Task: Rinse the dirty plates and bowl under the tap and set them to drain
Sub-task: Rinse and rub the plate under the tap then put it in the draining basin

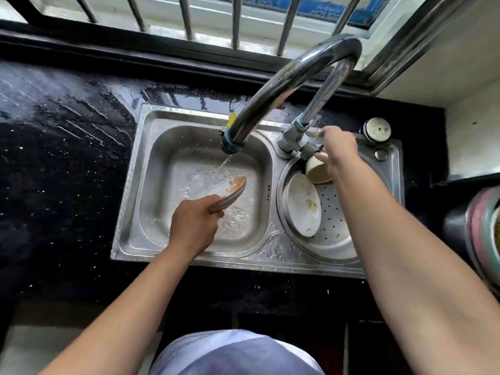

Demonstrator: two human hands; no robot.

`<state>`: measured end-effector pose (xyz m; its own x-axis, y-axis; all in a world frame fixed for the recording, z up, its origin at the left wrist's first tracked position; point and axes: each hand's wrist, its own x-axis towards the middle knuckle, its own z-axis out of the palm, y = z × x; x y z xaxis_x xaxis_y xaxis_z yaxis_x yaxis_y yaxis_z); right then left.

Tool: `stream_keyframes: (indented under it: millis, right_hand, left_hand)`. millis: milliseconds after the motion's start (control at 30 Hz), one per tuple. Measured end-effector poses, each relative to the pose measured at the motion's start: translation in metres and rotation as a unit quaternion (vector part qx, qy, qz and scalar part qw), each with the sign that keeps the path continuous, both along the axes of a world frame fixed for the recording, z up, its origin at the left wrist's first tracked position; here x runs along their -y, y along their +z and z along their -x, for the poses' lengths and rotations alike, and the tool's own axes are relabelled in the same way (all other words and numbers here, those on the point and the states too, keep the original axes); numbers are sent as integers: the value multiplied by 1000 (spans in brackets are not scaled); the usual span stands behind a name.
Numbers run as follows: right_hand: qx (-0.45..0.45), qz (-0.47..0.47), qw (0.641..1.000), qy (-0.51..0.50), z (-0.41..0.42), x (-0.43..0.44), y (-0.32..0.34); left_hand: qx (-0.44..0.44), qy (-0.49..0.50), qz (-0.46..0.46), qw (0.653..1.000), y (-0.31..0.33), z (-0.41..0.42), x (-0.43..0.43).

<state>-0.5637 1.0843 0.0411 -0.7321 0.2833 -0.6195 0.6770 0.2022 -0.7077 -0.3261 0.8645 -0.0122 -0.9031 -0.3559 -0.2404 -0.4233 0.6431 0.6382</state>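
— Plate [230, 189] first: where do you have it?

— Your left hand [193, 226] pinches its near rim, thumb on top and the other fingers curled beneath, out past your fingertips under the tap [232, 142]. It's tilted, and the stream lands on the upper face just beyond your thumb. Orange sauce sits at the far edge, the part farthest from your fingers.

— And the right hand [338, 147]?

— Closed around the tap handle, I judge; the fingers wrap over it, though the handle itself is mostly hidden beneath them. The bowl [319, 170] lies on its side just under that palm, with the second plate [303, 204] leaning in the round drainer [332, 239] below your wrist.

— What could go wrong?

— A one-edge grip on a wet plate is weak. Open the tap harder and the stream may twist the plate out of your fingers into the sink [151, 185]. Water could also sheet off the tilt toward your wrist and the counter [67, 158]. And your right forearm hangs close over the bowl; drawing back carelessly could knock it.
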Motion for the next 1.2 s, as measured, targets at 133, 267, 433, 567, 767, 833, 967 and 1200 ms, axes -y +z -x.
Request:
stream_keyframes:
  millis: [133, 267, 433, 567, 767, 833, 967, 1200]
  right_hand:
    - [0, -51, 994, 100, -18, -16, -7]
    - [19, -15, 977, 212, -77, -25, -14]
    - [178, 230, 938, 188, -145, -37, 10]
    - [121, 100, 971, 178, -152, -61, 30]
    - [35, -256, 938, 230, -122, -149, 20]
    - [14, -347, 907, 238, -106, -180, 7]
    - [-25, -429, 866, 256, -71, -217, -27]
    - [-71, -488, 797, 348, -15, -217, -78]
  left_hand:
    - [-8, 3, -20, 1000, 3, -7, -8]
    - [21, 85, -205, 975, 11, 0, -12]
    - [-30, -32, -160, 986, 38, 11, -53]
    - [-70, -181, -136, 971, 52, 12, -120]
    - [-46, -391, -46, 918, 35, 16, -198]
    - [-26, -398, -26, 917, 26, 4, -204]
    - [48, -380, 12, 924, 10, -28, -189]
    - [123, -335, 61, 932, -13, -66, -160]
